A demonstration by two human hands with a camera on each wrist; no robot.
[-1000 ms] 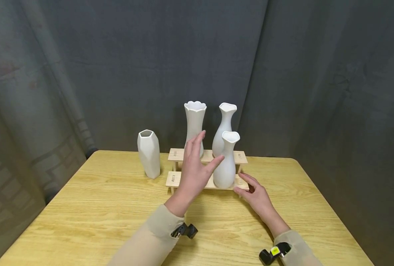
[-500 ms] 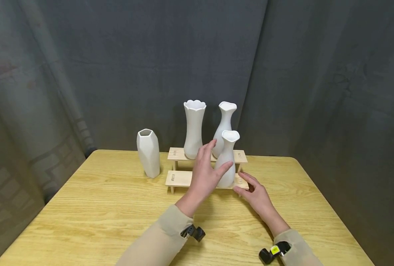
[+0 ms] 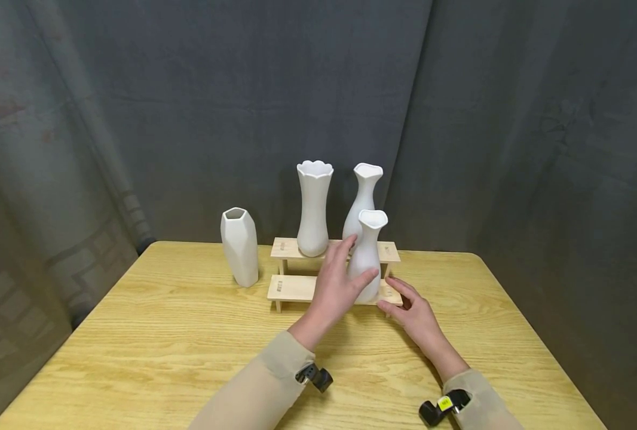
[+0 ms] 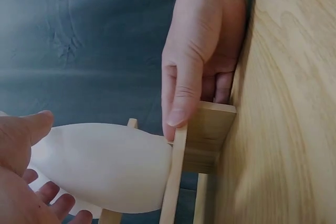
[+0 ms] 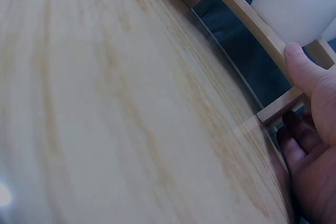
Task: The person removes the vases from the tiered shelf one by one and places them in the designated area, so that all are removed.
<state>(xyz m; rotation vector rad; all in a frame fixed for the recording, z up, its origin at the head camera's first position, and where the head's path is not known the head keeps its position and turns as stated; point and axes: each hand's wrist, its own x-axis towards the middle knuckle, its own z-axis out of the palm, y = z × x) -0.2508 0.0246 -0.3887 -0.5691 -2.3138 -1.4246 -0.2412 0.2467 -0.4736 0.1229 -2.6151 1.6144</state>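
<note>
A white wavy-rimmed vase (image 3: 367,260) stands upright on the lower right of a two-tier wooden stand (image 3: 296,289). My left hand (image 3: 333,289) is at its left side, thumb in front and fingers reaching behind. In the left wrist view, the thumb and fingers are spread apart beside the vase's white body (image 4: 113,166). My right hand (image 3: 417,319) grips the right end of the lower shelf. In the right wrist view, its thumb (image 5: 299,64) lies on the shelf edge close to the vase base, with the other fingers below the board.
On the upper tier stand a scalloped-rim vase (image 3: 314,209) at the left and another wavy-rimmed vase (image 3: 365,194) at the right, partly hidden. A faceted white vase (image 3: 240,248) is on the wooden table (image 3: 162,334) left of the stand. A grey curtain (image 3: 243,107) hangs behind.
My left hand has moved right and slightly down, from in front of the scalloped vase to the front vase. The right hand keeps its place on the shelf end.
</note>
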